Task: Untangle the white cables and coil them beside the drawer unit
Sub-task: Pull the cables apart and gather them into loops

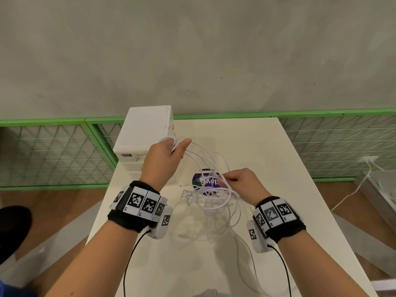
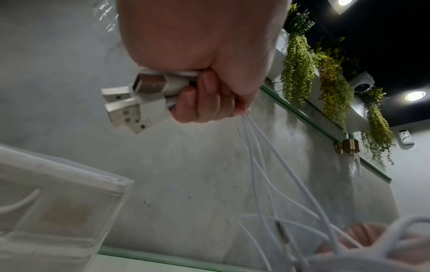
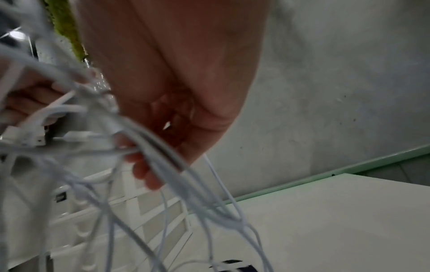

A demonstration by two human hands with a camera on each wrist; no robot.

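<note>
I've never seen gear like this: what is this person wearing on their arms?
Bare forearms. Each wrist carries a black fabric band ringed with white tiles printed with black square codes. A white camera box sits under each wrist, with a thin black cable trailing back.

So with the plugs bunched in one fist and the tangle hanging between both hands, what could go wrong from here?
1. The left hand grips the USB plugs together, so pulling may tighten the snarl in the white cables rather than free it.
2. The right hand holds several strands at once and may draw out the wrong one.
3. Loops trailing over the table edge could snag.
</note>
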